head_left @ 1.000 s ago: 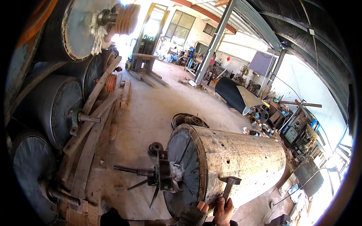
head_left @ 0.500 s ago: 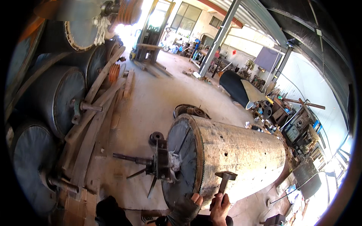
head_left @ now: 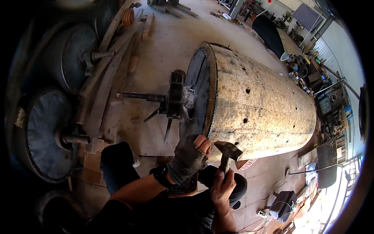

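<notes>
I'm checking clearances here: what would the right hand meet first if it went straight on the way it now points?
The right hand grips a hammer, whose head leads; straight on, that would probably meet the big pale drum first, though depth and any gap are unclear.

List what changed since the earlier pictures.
The view has tilted down, bringing the drum higher in the picture. The hammer now appears lower against the drum, near its lower edge. The right hand still grips the hammer; the left hand stays by the rim.
</notes>
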